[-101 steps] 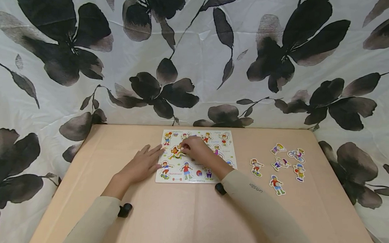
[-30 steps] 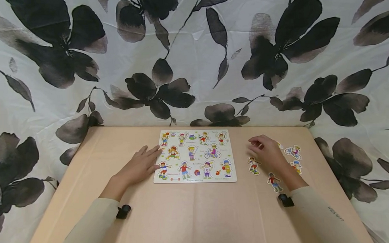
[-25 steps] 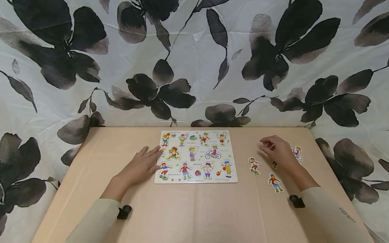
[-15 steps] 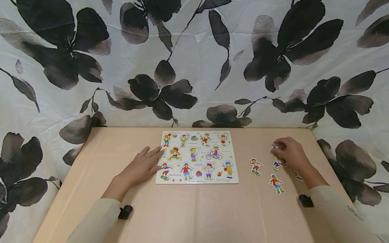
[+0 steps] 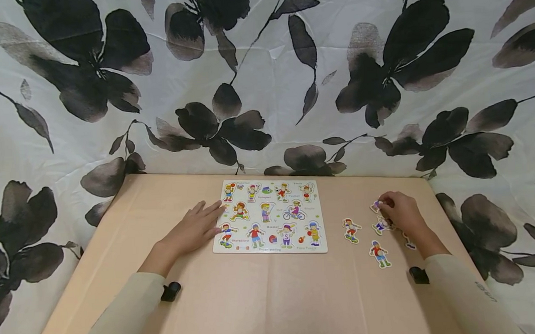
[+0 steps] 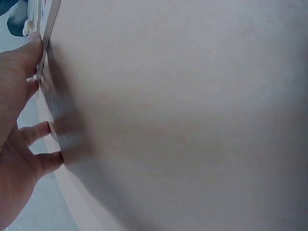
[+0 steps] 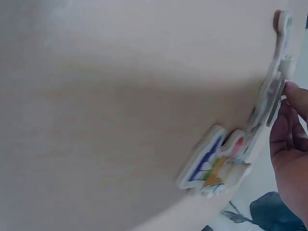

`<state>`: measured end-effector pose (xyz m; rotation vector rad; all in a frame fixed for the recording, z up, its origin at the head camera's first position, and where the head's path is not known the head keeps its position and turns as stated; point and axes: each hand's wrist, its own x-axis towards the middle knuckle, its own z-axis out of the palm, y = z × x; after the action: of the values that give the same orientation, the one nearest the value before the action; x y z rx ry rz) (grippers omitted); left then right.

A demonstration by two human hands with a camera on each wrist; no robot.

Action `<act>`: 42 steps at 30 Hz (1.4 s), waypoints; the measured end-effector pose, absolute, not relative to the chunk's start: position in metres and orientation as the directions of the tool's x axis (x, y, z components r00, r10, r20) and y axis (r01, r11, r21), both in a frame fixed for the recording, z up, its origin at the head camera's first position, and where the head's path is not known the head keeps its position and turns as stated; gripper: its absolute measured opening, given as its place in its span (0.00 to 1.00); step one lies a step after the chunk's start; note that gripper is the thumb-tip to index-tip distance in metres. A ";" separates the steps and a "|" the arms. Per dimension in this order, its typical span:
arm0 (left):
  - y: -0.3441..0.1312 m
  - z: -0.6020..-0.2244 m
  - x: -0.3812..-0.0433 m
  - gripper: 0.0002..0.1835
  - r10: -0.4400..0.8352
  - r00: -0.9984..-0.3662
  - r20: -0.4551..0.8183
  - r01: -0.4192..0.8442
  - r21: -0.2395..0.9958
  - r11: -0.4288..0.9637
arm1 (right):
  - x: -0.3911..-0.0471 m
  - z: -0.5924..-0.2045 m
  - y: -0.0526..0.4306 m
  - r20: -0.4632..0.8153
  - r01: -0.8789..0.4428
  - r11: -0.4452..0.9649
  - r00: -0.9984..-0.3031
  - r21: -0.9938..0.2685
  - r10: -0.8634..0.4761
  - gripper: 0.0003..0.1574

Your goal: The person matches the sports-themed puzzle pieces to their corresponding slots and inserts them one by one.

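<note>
We judge the step in hand to be taking up a loose piece from the group beside the board (image 5: 312, 212). Our right hand (image 5: 404, 214) has thumb and fingertips pinched on the purple piece (image 5: 375, 206), at the far side of that group, and in the right wrist view a thin edge tilts at the fingertips. Our left hand (image 5: 191, 228) lies with fingers spread, steadying the board's left edge. The next move, as we see it, calls for a clean lift over the middle piece (image 5: 380, 226) and the skater (image 5: 352, 231), then a turn to match a figure on the board.

For room, bare table (image 5: 272, 294) lies between the skater and the board, and plenty more lies on our near side, past the red-shirted piece (image 5: 379, 254). The far side is tighter: the board sits near the table's far edge, with the cloth (image 5: 282, 88) behind.
</note>
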<state>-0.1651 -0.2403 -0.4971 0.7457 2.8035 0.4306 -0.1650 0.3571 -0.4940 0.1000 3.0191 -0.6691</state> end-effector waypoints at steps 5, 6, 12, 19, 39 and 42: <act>-0.243 -0.499 -0.165 0.37 0.515 -0.848 -0.125 0.453 0.332 0.827 | -0.167 -0.483 0.339 0.011 -0.004 0.895 -1.000 -0.446 0.002 0.12; -0.243 -0.500 -0.165 0.37 0.515 -0.848 -0.125 0.453 0.333 0.827 | -0.168 -0.481 0.334 0.026 -0.026 0.890 -1.000 -0.456 -0.016 0.12; -0.242 -0.499 -0.164 0.37 0.514 -0.850 -0.119 0.451 0.342 0.825 | -0.176 -0.474 0.293 0.058 -0.116 0.861 -0.993 -0.495 -0.101 0.12; -0.242 -0.497 -0.163 0.37 0.516 -0.847 -0.126 0.449 0.348 0.823 | -0.185 -0.471 0.234 0.025 -0.143 0.825 -0.988 -0.547 -0.154 0.11; -0.243 -0.495 -0.163 0.37 0.521 -0.841 -0.146 0.440 0.376 0.815 | -0.205 -0.482 0.104 -0.014 -0.324 0.770 -0.918 -0.549 -0.396 0.07; -0.244 -0.495 -0.163 0.36 0.523 -0.841 -0.141 0.443 0.375 0.814 | -0.207 -0.485 0.092 -0.027 -0.327 0.758 -0.911 -0.564 -0.413 0.06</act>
<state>-0.1626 -0.2437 -0.4952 0.7473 2.7621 0.4858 -0.2066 0.0918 -0.4852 -0.5936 2.8042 -0.8578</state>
